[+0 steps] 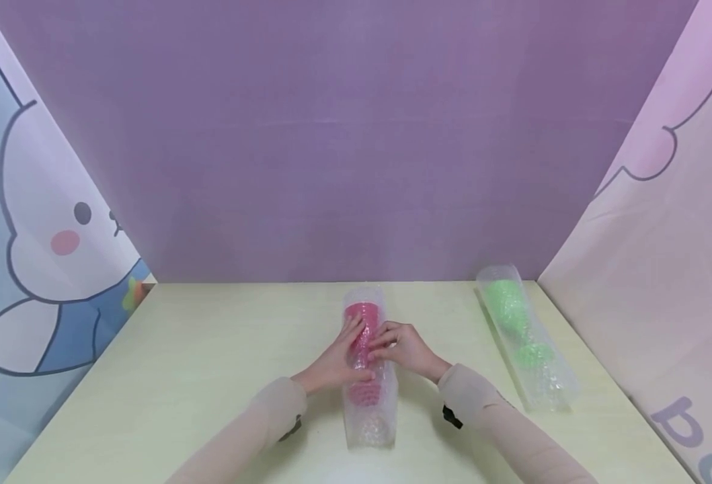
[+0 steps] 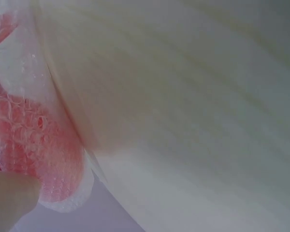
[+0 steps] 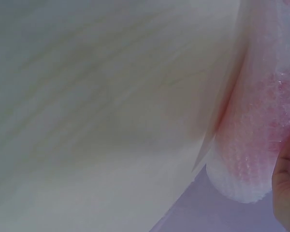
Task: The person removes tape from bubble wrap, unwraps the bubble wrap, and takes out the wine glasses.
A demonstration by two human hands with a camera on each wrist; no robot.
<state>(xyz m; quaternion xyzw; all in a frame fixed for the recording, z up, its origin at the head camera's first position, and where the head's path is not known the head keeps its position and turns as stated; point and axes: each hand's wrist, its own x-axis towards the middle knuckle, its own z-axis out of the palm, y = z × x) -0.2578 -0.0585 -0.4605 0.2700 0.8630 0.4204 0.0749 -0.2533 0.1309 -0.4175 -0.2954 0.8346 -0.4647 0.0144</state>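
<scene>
A bubble-wrapped pink object (image 1: 366,393) lies lengthwise at the middle of the table, with a broad far part and a rounded near part. Its exact kind is blurred by the wrap. My left hand (image 1: 336,361) rests across it from the left, fingers extended over the pink part and thumb lying lower down. From the right, my right hand (image 1: 410,348) bends its fingers and pinches the bubble wrap (image 1: 386,370) near the middle. The left wrist view shows the wrapped pink end (image 2: 43,150) beside a bit of hand; the right wrist view shows curled fingers (image 3: 286,169) against the wrap.
A second bubble-wrapped bundle with a green object (image 1: 507,306) inside lies at the right on the pale table (image 1: 228,336). A purple panel (image 1: 356,148) stands behind the table. Printed cloth sides rise at left (image 1: 41,269) and right (image 1: 658,269).
</scene>
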